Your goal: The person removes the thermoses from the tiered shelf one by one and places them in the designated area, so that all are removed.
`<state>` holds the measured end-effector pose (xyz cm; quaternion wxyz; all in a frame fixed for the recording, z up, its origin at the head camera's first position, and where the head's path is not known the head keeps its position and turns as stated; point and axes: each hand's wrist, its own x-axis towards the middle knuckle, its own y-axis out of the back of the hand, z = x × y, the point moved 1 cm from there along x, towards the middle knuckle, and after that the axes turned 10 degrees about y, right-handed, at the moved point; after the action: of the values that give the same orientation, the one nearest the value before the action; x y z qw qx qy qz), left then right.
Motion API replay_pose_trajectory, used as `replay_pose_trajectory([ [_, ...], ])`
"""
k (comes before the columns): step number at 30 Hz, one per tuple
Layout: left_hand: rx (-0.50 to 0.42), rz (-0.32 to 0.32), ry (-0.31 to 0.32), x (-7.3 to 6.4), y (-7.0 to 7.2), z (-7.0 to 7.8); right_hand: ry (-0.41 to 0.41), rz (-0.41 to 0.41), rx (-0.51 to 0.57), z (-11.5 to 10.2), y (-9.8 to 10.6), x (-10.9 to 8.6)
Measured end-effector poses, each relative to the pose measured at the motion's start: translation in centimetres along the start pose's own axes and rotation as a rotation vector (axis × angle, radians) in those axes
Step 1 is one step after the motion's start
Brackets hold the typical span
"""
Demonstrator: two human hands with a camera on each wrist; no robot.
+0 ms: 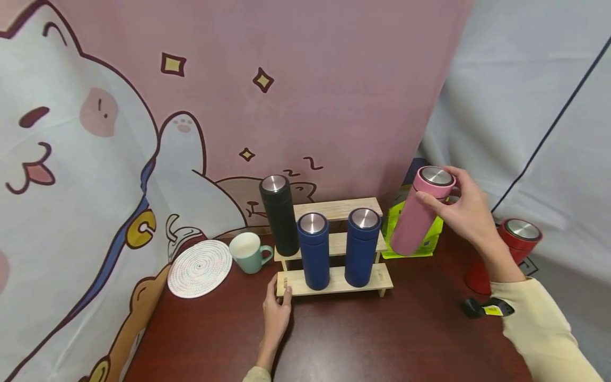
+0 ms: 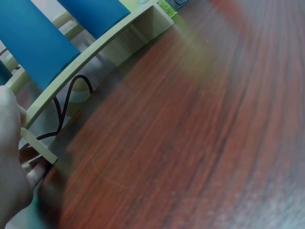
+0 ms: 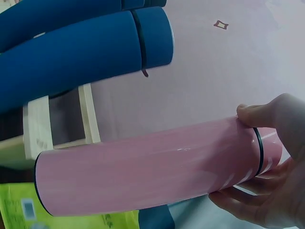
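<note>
Both hands are gripping: the right hand (image 1: 465,209) has its thumb and fingers curled round the upper part of a pink bottle (image 1: 414,223), close to the lid, and the left hand (image 1: 277,313) holds the left end of the lowest step of a wooden stand (image 1: 337,278). Behind everything hangs a pink cloth (image 1: 343,101) printed with cartoon animals, and in front of it spreads a dark red-brown table (image 1: 200,339). The stand sits on the table near the cloth, rising in three steps. Two blue bottles, one on the left (image 1: 316,260) and one on the right (image 1: 360,254), stand apart on its lowest step, while a black bottle (image 1: 281,223) stands at the left end of the middle step. The pink bottle is just right of the stand, in front of a yellow-green packet (image 1: 431,240); whether its base touches the table is hard to tell. A red bottle (image 1: 517,248) is partly hidden by the right forearm. Left of the stand lie a round woven mat (image 1: 200,268) and, between the two, a pale green mug (image 1: 249,257). Near the red bottle's base lies a small black object (image 1: 472,307) with a yellow label.
</note>
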<state>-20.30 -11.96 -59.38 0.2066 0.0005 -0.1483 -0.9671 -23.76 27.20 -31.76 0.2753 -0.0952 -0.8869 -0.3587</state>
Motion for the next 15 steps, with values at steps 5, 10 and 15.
replay_pose_trajectory([
  [5, -0.001, -0.003, 0.004, 0.0, 0.1, 0.0, -0.033, 0.010, -0.023, 0.7, 1.4, -0.9],
  [10, 0.002, -0.006, -0.001, -0.1, 0.1, 0.1, -0.064, 0.004, -0.040, 1.9, 2.5, -1.7],
  [15, -0.010, 0.000, -0.011, -0.2, 0.1, 0.1, -0.060, 0.007, -0.053, 3.1, 3.2, -2.6],
])
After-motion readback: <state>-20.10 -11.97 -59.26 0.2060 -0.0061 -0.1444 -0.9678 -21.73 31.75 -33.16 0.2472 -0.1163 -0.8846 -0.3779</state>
